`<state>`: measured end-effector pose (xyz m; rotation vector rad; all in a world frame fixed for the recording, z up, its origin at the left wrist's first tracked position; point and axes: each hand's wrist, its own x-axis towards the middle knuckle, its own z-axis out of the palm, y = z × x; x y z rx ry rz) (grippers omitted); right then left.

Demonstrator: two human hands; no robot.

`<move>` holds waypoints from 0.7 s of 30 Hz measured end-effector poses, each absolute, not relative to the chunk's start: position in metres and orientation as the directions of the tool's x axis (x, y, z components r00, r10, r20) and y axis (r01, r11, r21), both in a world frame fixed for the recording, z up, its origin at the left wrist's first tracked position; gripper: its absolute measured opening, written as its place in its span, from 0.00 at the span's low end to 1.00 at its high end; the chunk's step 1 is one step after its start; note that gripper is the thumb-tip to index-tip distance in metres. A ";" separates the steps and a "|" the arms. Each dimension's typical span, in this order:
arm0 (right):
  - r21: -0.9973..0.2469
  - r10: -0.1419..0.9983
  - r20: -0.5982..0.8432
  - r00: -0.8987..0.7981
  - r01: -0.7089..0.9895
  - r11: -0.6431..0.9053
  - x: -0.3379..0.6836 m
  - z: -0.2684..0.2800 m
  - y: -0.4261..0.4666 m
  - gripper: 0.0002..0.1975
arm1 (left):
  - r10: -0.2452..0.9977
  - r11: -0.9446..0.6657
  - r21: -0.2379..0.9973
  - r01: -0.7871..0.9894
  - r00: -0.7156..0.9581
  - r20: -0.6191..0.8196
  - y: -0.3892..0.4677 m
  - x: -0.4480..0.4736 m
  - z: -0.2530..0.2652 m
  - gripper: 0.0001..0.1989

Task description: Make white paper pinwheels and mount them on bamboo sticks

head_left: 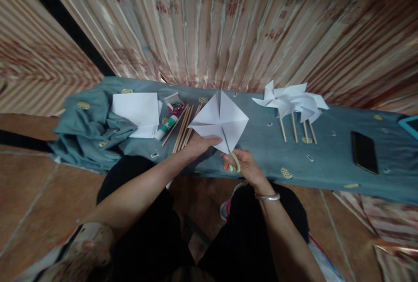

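A square of white paper, turned corner-up, has slits running from its corners towards the middle. My left hand pinches its lower left edge, thumb on top. My right hand grips the pale green handles of a pair of scissors just below the paper's bottom corner. The blades lie along the lower slit, partly hidden by the paper. Left of the paper lie several wooden sticks, a glue stick and a small open box of pins.
A stack of white paper lies on the left of the cloth-covered table. Several paper pinwheels on sticks lie to the right, with a dark phone beyond them. A blue-edged object sits at the right edge. A curtain hangs behind.
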<state>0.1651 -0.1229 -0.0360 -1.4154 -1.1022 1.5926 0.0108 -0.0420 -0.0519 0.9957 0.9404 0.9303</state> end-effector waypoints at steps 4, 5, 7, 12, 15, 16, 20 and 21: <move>-0.926 0.918 -0.378 -0.124 0.019 -0.378 0.165 -0.036 -0.123 0.22 | 0.926 0.274 0.947 -0.169 0.311 -0.213 -0.042 0.011 -0.052 0.15; -0.926 0.918 -0.377 -0.123 0.023 -0.377 0.166 -0.036 -0.123 0.21 | 0.927 0.278 0.947 -0.165 0.305 -0.219 -0.042 0.010 -0.052 0.15; -0.929 0.920 -0.370 -0.126 0.035 -0.369 0.166 -0.037 -0.123 0.21 | 0.931 0.276 0.947 -0.163 0.289 -0.222 -0.042 0.010 -0.052 0.16; -0.927 0.920 -0.375 -0.118 0.039 -0.373 0.166 -0.039 -0.122 0.21 | 0.930 0.265 0.944 -0.198 0.309 -0.197 -0.042 0.010 -0.051 0.18; -0.924 0.917 -0.382 -0.117 0.016 -0.383 0.165 -0.040 -0.121 0.21 | 0.928 0.264 0.941 -0.214 0.323 -0.187 -0.042 0.010 -0.050 0.18; -0.923 0.917 -0.382 -0.117 0.008 -0.384 0.165 -0.041 -0.121 0.21 | 0.926 0.265 0.940 -0.217 0.328 -0.186 -0.042 0.010 -0.050 0.18; -0.913 0.902 -0.402 -0.155 -0.008 -0.408 0.163 -0.041 -0.122 0.23 | 0.927 0.274 0.935 -0.227 0.323 -0.193 -0.040 0.010 -0.048 0.18; -0.910 0.896 -0.407 -0.175 -0.004 -0.414 0.164 -0.040 -0.123 0.24 | 0.931 0.273 0.934 -0.231 0.307 -0.197 -0.039 0.009 -0.048 0.19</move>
